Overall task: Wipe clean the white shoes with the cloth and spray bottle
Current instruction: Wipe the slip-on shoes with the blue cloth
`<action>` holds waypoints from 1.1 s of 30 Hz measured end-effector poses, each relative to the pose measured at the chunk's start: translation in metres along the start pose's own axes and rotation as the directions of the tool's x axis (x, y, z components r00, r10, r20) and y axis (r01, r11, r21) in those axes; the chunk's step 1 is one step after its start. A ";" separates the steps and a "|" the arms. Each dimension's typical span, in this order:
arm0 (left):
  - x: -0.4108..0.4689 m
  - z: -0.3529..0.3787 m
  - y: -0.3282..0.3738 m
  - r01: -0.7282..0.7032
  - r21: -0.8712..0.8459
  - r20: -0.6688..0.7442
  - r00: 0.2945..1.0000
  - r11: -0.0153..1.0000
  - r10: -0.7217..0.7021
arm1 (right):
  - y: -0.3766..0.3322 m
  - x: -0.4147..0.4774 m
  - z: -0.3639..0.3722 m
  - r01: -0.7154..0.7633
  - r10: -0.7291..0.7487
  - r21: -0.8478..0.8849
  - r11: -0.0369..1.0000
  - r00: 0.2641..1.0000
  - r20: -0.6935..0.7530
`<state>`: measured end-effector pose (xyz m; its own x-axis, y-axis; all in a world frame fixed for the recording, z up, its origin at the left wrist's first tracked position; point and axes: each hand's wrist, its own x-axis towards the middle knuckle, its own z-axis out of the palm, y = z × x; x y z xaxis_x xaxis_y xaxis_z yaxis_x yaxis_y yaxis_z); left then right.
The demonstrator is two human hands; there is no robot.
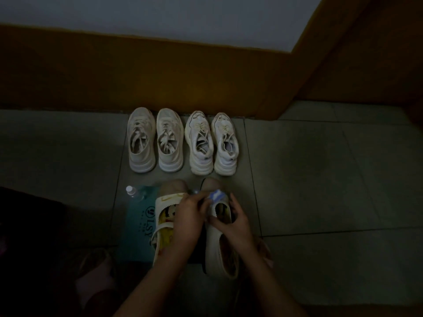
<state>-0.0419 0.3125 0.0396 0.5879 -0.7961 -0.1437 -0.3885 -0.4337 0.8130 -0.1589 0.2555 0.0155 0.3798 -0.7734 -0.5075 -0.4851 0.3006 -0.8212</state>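
- Left hand point(190, 216), lower centre: fingers curled round a blue-and-white cloth point(217, 195), holding it against the toe end of the shoe below.
- Right hand point(232, 223), just right of it: closed on the plain slip-on shoe point(217, 248), thumb across the opening and fingers round the outer side, steadying it.
- Slip-on shoe with a cartoon insole point(163, 225), beside it to the left, partly under the left wrist; not held.
- Teal bag point(137, 227), flat on the tiled floor point(320, 179) left of that shoe.
- Clear bottle with a white cap point(131, 192) at the bag's far corner; the light is too dim to tell if it has a spray head.
- Two pairs of white sneakers, left pair point(155, 140) and right pair point(211, 143), in a row at the foot of the orange wall point(160, 76), frame centre.

Step judged: wiping the plain slip-on's toe. Next move likely needs the shoe turned in the right hand to reach unwiped sides.
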 end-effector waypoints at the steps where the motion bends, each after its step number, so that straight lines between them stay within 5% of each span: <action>1: -0.007 0.002 0.002 0.033 -0.025 -0.011 0.999 0.999 -0.033 | 0.000 0.000 -0.001 0.000 0.000 -0.002 1.000 1.000 -0.001; 8: 0.008 -0.001 0.003 0.237 -0.223 -0.140 0.952 0.946 -0.271 | -0.003 -0.001 -0.002 -0.004 0.004 0.009 1.000 1.000 0.001; 15: 0.029 0.008 0.007 0.123 -0.145 -0.052 0.990 0.982 -0.131 | -0.004 0.000 -0.001 -0.013 0.013 0.001 1.000 1.000 0.015; 33: -0.053 0.018 0.006 0.327 -0.398 -0.064 0.922 0.857 -0.382 | -0.008 -0.003 -0.010 -0.015 0.015 0.000 1.000 0.995 0.102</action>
<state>-0.0883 0.3449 0.0416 0.7361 -0.5410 -0.4068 0.1421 -0.4641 0.8743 -0.1644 0.2497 0.0264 0.4513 -0.7076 -0.5437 -0.4904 0.3124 -0.8136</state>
